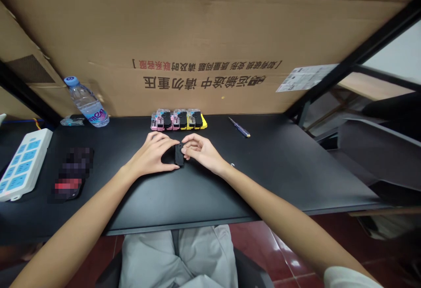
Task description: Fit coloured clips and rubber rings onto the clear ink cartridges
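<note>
A small black rectangular piece (pixel 179 156) with a round detail near its upper end is at the middle of the black table. My left hand (pixel 154 153) grips it by its two ends, thumb at the near end and fingers at the far end. From the other side, my right hand (pixel 200 151) has its fingers bent in a pinch at the piece's upper right. Whatever lies between those fingertips, if anything, is too small to make out. Behind both hands stands a row of ink-cartridge-like blocks (pixel 179 120) in clear, black, pink and yellow.
A screwdriver (pixel 240 127) lies right of the blocks. At left are a water bottle (pixel 87 101), a phone-like blurred object (pixel 74 171) and a white power strip (pixel 24 163). A cardboard sheet (pixel 197 29) walls off the table's back. A tiny pale bit (pixel 232 165) lies by my right wrist.
</note>
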### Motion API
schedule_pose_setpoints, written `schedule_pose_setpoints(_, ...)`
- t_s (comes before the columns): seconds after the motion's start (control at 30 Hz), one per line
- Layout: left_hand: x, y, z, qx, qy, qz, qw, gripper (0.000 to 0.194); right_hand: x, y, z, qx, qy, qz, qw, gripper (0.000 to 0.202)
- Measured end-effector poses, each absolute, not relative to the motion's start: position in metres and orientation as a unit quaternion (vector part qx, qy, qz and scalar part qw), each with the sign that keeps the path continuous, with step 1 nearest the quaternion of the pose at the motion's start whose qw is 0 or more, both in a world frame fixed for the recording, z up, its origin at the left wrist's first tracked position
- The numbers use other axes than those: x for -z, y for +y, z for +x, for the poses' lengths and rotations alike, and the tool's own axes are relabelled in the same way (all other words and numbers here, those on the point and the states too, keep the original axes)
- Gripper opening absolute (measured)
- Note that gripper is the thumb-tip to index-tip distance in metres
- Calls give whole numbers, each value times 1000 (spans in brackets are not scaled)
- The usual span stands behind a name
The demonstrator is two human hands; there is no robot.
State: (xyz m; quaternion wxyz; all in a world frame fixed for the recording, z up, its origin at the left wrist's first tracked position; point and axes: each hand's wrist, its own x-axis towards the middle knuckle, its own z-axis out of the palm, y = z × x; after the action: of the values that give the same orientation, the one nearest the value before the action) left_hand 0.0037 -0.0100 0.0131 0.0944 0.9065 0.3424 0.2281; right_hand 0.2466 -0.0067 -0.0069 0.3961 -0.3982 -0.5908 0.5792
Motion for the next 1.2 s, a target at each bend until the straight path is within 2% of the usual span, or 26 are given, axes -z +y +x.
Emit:
schedule_pose_setpoints(0.1,-14,-10,2,-233,354,902,84,70,6,-5,252,-538,-633,-391,396,30)
schedule_pose_setpoints(0.2,-16,-11,1,-246,373,891,80,73,2,-5,261,-414,-723,-383,399,20)
schedule_pose_setpoints(0.27,-16,-12,1,-255,380,885,84,72,1,-6,265,-331,-783,-363,382,24)
schedule_pose_setpoints(0.37,-17,-13,2,-255,380,883,100,63,-1,-9,266,-274,-828,-334,358,33)
schedule_pose_setpoints(0.47,-17,-12,1,-243,374,887,120,47,-1,-12,262,-254,-838,-331,353,30)
schedule_pose_setpoints(0.57,-17,-12,1,-250,381,881,128,45,-2,-12,259,-243,-826,-358,362,24)
schedule_pose_setpoints(0.63,-17,-13,1,-263,386,875,127,56,-2,-12,259,-252,-812,-382,363,24)
schedule_pose_setpoints(0.7,-17,-14,4,-266,379,878,124,77,-1,-11,258,-270,-803,-396,354,25)
schedule_pose_setpoints(0.77,-16,-15,6,-261,368,885,119,84,-1,-11,258,-283,-806,-394,339,26)
schedule_pose_setpoints(0.9,-14,-14,7,-257,366,888,109,68,-3,-12,256,-292,-824,-376,307,27)
schedule_pose_setpoints(0.97,-13,-12,5,-249,374,888,100,67,-8,-10,261,-283,-830,-378,298,31)
schedule_pose_setpoints(1.1,-11,-9,1,-229,388,889,81,67,-18,4,288,-248,-781,-446,359,38)
schedule_pose_setpoints(1.2,-9,-8,2,-217,393,890,77,65,-19,19,316,-215,-761,-493,363,31)
